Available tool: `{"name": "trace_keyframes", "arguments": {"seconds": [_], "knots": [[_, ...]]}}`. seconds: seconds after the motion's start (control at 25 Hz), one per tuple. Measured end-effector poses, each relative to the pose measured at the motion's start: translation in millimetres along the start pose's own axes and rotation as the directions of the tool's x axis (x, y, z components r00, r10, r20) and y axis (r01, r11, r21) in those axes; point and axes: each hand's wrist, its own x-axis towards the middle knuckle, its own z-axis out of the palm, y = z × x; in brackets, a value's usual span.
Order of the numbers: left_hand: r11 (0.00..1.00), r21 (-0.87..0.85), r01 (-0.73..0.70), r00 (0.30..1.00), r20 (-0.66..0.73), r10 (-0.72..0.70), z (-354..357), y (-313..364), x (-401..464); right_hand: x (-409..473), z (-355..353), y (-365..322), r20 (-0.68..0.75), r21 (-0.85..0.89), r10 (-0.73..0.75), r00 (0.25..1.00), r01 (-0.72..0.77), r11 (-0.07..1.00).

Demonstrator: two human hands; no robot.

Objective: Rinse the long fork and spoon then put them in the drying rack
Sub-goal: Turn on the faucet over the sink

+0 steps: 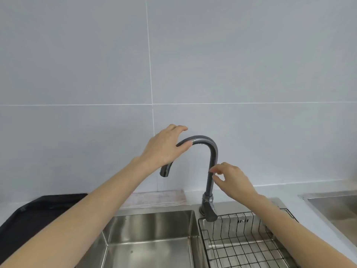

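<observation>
No fork or spoon in sight yet, the wire drying rack [241, 240] sits empty under the right hand [234, 178], fingers loosely curled beside the faucet [211, 165] stem, while the left hand [166, 147], spread, cups its spout.

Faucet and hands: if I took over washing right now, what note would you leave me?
Left hand: open, resting on the faucet spout's curve, holding nothing.
Right hand: fingertips at the faucet's upright pipe, holding nothing.
No water is visibly running.
Sink basin lower left; wire drying rack lower right, nothing seen in the visible part.
Fork and spoon are not in view.
Done: nothing visible yet.
Left: find both, rinse them, rack them.
</observation>
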Motion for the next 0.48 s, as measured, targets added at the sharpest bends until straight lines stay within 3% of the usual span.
{"name": "trace_keyframes", "arguments": {"seconds": [0.24,0.48], "knots": [[0.998,-0.062,0.023,0.999,0.049,-0.02,33.3,0.1,26.7,12.3,52.8,24.1,0.143,0.057,0.091,0.986,-0.1,0.993],[0.982,-0.19,0.013,0.999,-0.046,-0.022,47.1,-5.5,35.6,15.0,88.8,38.5,0.246,0.064,0.098,0.964,-0.117,0.991]]}}
